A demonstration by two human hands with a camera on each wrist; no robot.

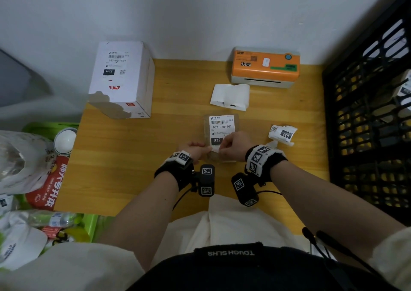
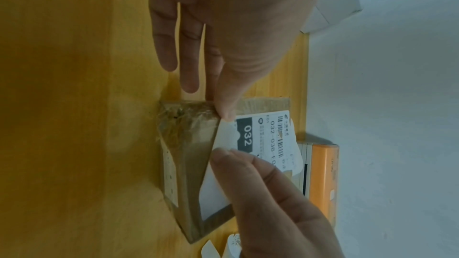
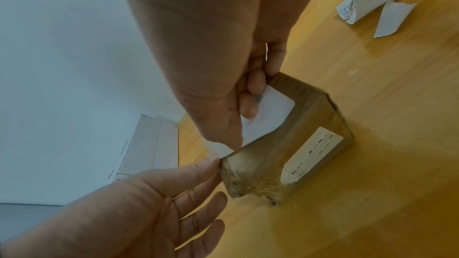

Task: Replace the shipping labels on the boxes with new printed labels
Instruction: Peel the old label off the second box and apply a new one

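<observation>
We see a brown cardboard box bearing a white label with black barcode, an orange-and-cream printer, a yellow wooden surface, and a black crate.

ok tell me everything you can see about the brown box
The brown box is a small cardboard carton, worn and fuzzy at one taped corner, lying flat on the wooden table in front of the printer. A white label printed 032-038-E01 covers its top; a smaller sticker sits on one side. The left hand and right hand pinch the label's lifted near edge.
</observation>
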